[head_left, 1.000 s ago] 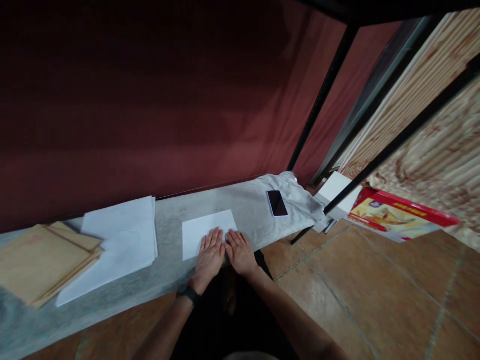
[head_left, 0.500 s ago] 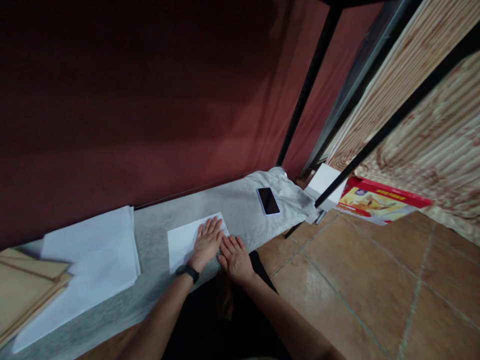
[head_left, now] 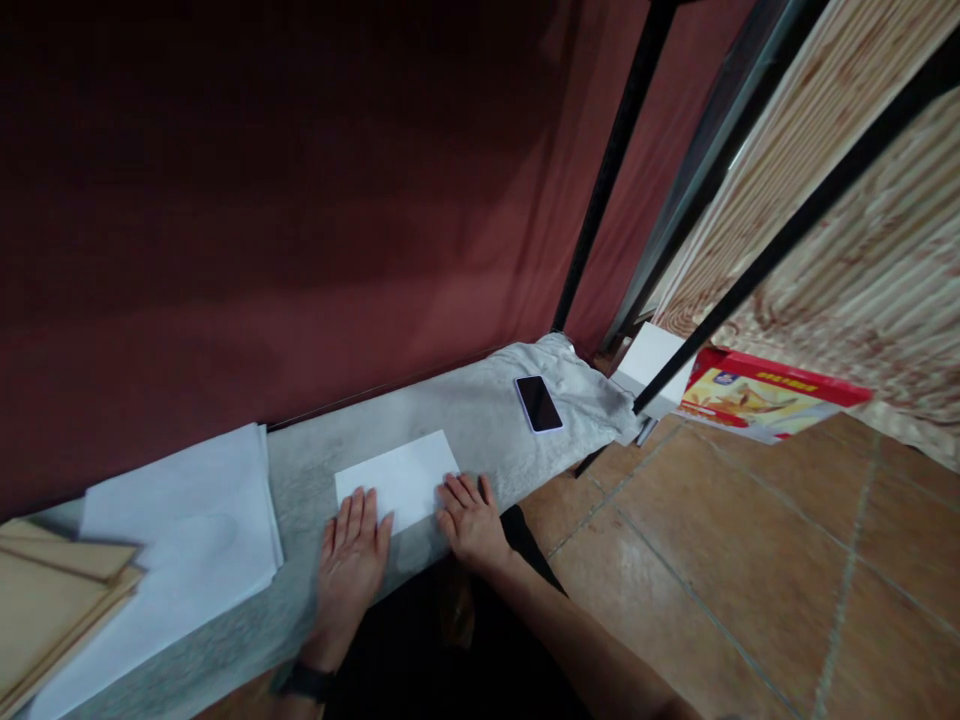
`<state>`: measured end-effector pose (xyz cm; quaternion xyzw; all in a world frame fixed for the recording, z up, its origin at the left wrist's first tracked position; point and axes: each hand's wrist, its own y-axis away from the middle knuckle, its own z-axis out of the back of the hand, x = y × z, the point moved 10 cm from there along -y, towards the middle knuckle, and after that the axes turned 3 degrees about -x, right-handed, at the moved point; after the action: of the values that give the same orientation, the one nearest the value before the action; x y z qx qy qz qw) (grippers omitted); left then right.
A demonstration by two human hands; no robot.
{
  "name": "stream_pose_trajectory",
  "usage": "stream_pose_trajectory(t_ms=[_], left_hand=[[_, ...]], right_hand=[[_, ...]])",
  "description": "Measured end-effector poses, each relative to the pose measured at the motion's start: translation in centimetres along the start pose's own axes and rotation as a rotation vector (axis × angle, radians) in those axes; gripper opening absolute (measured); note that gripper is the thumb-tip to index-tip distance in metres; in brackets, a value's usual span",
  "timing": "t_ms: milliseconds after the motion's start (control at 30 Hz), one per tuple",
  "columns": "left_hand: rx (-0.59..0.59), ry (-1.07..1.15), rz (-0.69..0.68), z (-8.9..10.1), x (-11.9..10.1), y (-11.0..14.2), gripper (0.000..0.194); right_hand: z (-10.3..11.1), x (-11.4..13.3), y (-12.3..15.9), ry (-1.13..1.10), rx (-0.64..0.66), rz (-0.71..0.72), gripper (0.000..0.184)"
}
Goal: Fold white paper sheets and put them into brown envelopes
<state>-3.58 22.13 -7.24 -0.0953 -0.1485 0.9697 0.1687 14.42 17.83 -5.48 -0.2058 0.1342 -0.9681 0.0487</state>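
A small white sheet of paper (head_left: 405,475), apparently folded, lies flat on the grey cloth (head_left: 315,440) covering a narrow bench. My left hand (head_left: 354,550), with a dark band on its wrist, rests palm down over the paper's lower left part, fingers stretched out. At the paper's lower right corner lies my right hand (head_left: 471,515), its fingers spread and touching the edge. Neither hand grips anything. What is under the palms is hidden.
A phone (head_left: 538,403) lies right of the paper. Larger white sheets (head_left: 187,520) and brown envelopes (head_left: 60,590) are stacked at left. Black poles (head_left: 615,170) rise at the bench's right end, near a white box (head_left: 652,365) and a red-and-yellow box (head_left: 765,395). A dark red wall stands behind.
My left hand has slid from the paper's upper right down to its lower left, uncovering most of the sheet. My right hand stays almost where it was.
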Motion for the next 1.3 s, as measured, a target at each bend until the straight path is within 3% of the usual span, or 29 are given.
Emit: stream_pose_trajectory(t_ms=[200,300,433,600,767,900,1000,1133,1300], left_hand=[[-0.034,0.015,0.033,1.4,-0.2,1.0,0.066],[-0.030,0.025,0.048,1.5,-0.4,0.8,0.065],[-0.018,0.015,0.100,1.3,-0.1,0.8,0.064],[0.013,-0.021,0.121,1.0,-0.1,0.8,0.064],[0.044,-0.056,0.137,0.6,0.0,0.8,0.063],[0.035,-0.073,0.137,0.5,0.0,0.9,0.062],[0.039,-0.086,0.139,0.6,0.0,0.9,0.062],[0.091,-0.104,0.172,0.5,-0.4,0.7,0.060],[0.092,-0.029,0.029,0.3,-4.2,0.3,0.057]], right_hand=[[-2.0,3.2,-5.4,-0.001,0.071,0.083,0.052],[-3.5,2.5,-7.3,0.046,0.134,0.051,0.052],[-3.5,0.3,-8.3,0.093,0.118,-0.025,0.055],[-2.7,-2.2,-8.0,0.097,0.081,-0.094,0.058],[-1.6,-3.0,-6.9,0.121,0.060,-0.099,0.059],[-1.0,-1.2,-4.9,0.119,0.016,-0.017,0.059],[-1.6,0.9,-2.8,0.096,0.033,0.123,0.055],[-2.3,1.7,-1.1,0.102,0.036,0.191,0.053],[-2.3,1.7,-1.0,0.135,-0.023,0.215,0.051]])
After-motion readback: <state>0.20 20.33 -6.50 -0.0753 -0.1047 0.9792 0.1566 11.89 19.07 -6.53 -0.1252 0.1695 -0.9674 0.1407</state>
